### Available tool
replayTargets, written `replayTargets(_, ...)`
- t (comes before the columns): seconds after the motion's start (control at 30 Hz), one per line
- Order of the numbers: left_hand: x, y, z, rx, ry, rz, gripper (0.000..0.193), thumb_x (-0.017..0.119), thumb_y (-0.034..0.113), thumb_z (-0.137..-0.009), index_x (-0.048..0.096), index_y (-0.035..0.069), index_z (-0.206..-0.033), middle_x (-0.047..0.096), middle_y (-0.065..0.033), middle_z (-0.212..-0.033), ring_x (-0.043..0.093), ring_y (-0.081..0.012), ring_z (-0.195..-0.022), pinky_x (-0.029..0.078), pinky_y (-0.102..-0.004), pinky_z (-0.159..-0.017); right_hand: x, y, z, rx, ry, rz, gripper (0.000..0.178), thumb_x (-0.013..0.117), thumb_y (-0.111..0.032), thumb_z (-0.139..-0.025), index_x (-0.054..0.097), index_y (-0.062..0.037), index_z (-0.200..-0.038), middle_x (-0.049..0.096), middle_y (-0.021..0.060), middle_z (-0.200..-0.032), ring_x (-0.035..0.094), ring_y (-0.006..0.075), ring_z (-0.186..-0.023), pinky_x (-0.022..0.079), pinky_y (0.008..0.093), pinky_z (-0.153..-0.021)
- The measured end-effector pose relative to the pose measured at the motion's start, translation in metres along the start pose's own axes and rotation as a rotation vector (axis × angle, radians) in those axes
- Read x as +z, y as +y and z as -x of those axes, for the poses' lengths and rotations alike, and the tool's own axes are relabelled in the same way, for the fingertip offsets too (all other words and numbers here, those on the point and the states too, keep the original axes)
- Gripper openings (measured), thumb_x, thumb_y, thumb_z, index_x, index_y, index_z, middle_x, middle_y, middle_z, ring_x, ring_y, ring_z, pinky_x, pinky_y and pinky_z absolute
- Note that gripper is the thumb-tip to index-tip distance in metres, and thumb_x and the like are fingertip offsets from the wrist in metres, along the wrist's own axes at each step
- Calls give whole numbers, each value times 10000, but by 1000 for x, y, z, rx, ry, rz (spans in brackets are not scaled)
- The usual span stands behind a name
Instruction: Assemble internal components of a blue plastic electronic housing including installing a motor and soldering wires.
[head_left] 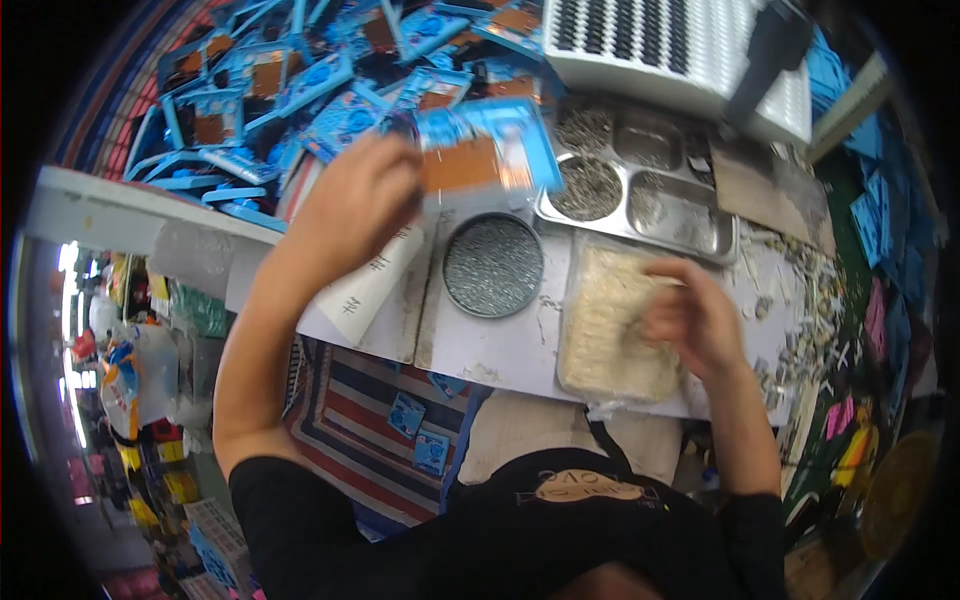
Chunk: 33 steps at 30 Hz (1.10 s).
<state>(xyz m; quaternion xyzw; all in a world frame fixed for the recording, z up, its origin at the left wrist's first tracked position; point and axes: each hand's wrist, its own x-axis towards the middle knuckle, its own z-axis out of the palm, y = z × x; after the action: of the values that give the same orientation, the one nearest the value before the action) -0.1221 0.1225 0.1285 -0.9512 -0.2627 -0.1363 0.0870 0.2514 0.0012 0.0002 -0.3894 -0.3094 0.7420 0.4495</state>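
Observation:
My left hand [365, 200] is closed at the left edge of a flat blue package [535, 145] with a brown panel and a clear section, raised over the back of the table. My right hand [695, 320] hovers over a clear plastic bag of pale cream pieces [610, 325]; its fingers are half curled, slightly blurred and apart, with nothing visible in them. Between my hands stands a round dark dish [493, 265] of small shiny grey pieces. Behind the bag sits a metal compartment tray [725, 240], some sections holding small metal parts.
A large heap of similar blue packages [290, 85] covers the back left. White trays [690, 75] with rows of black pieces are stacked at the back right. A cardboard piece [775, 195] and scattered small parts [790, 320] lie at right. A marked white strip [350, 310] lies beneath my left forearm.

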Motion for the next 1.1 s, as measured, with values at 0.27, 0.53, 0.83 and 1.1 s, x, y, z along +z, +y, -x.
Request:
replayTargets(0.27, 18, 114, 26, 325, 27, 176, 195, 728, 114, -745, 727, 37, -924, 655, -65, -1131, 617, -199, -964, 483, -369, -788, 5, 35, -23, 108, -510, -705, 818, 326, -653, -1037, 351, -30, -1566, 472, 190, -1538, 482, 325, -1410, 376, 487, -1185)
replayTargets(0.53, 95, 102, -11, 511, 97, 297, 213, 779, 86, -743, 721, 20, -937, 648, -67, -1087, 616, -224, -921, 492, -383, -757, -23, 2, 22, -1, -207, -123, 706, 497, -508, -1027, 398, -21, -1529, 529, 204, -1467, 593, 302, -1283, 456, 474, -1113)
replayTargets(0.83, 145, 78, -47, 703, -10, 218, 214, 648, 147, -762, 678, 76, -962, 631, -41, -1166, 589, -181, -981, 471, -316, -747, -49, 1, 31, -119, 209, 395, 223, 698, -264, -956, 605, -69, -1010, 586, -9, -873, 507, 76, -673, 419, 234, -599)
replayTargets(1.1, 148, 76, -47, 484, -56, 269, 271, 693, 127, -727, 694, 50, -987, 636, -100, -1219, 607, -271, -1022, 505, -382, -831, -7, 44, 51, -620, 430, 1552, 279, 757, -160, -769, 638, -99, -1014, 611, 112, -1071, 517, 353, -1009, 452, 440, -881)
